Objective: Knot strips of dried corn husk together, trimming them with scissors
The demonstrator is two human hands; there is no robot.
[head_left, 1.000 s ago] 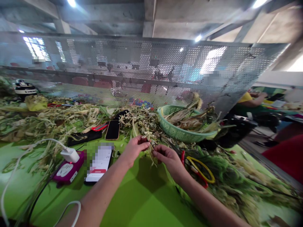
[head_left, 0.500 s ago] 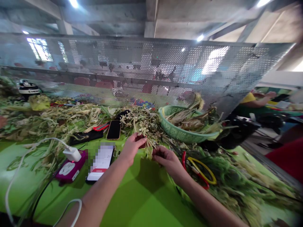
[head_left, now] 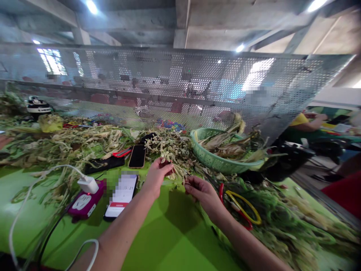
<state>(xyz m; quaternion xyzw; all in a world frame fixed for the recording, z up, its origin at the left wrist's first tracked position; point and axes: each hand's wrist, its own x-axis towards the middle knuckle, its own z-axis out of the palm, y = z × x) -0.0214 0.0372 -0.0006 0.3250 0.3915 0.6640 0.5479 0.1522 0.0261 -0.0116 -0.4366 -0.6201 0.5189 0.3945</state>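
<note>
My left hand (head_left: 157, 176) is closed in a pinch on a bunch of pale dried plant stems (head_left: 175, 160) at the middle of the green table (head_left: 158, 233). Just to its right, my right hand (head_left: 201, 191) has its fingers curled on the lower end of the same bunch. Both forearms reach in from the bottom of the view. A heap of the same stems and small blooms (head_left: 166, 145) lies right behind the hands.
A green plastic basket (head_left: 217, 160) of husks stands to the right, red and yellow scissors (head_left: 239, 205) beside my right wrist. Phones (head_left: 137, 156) (head_left: 122, 195), a purple power strip with a white charger (head_left: 84, 197) and cables lie left. A perforated metal screen (head_left: 180, 86) walls the back. Another person (head_left: 304, 122) sits far right.
Both hands have shifted slightly with the bunch of stems; the left hand has lifted it a little toward the heap. The camera has tilted a bit.
</note>
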